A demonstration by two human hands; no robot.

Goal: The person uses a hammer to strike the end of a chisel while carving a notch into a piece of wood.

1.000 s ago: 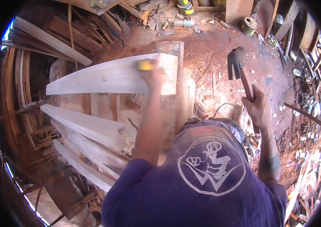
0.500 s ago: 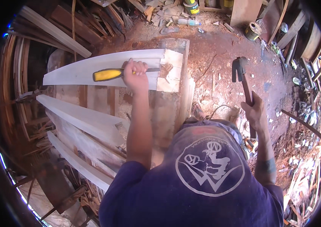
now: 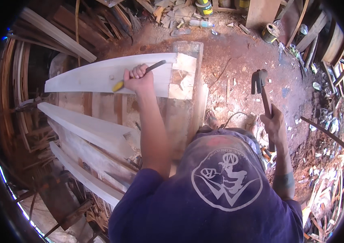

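My left hand [image 3: 138, 81] is closed around a chisel [image 3: 158, 63] with a yellow handle, its blade angled up to the right, over a pale, tapered board [image 3: 87, 79]. The board lies on a wooden bench [image 3: 198, 52], and its right end has cut edges and a chipped patch [image 3: 183, 79]. In my right hand [image 3: 273, 121] is a claw hammer [image 3: 261, 79], gripped by its wooden handle with the head raised, to the right of the bench. More pale tapered pieces [image 3: 83, 123] lie nearer me on the left.
Stacked planks [image 3: 58, 34] line the left side. At the back are wood scraps [image 3: 168, 12], a plastic bottle [image 3: 201, 23], cans [image 3: 269, 33] and an upright board [image 3: 261, 12]. Leaning boards and litter [image 3: 319, 87] fill the right side; a long dark strip [image 3: 330, 135] juts in there.
My left hand has moved left along the board from near its right end; the chisel has turned, blade now tilted up rightward. My right hand and the hammer have shifted slightly lower.
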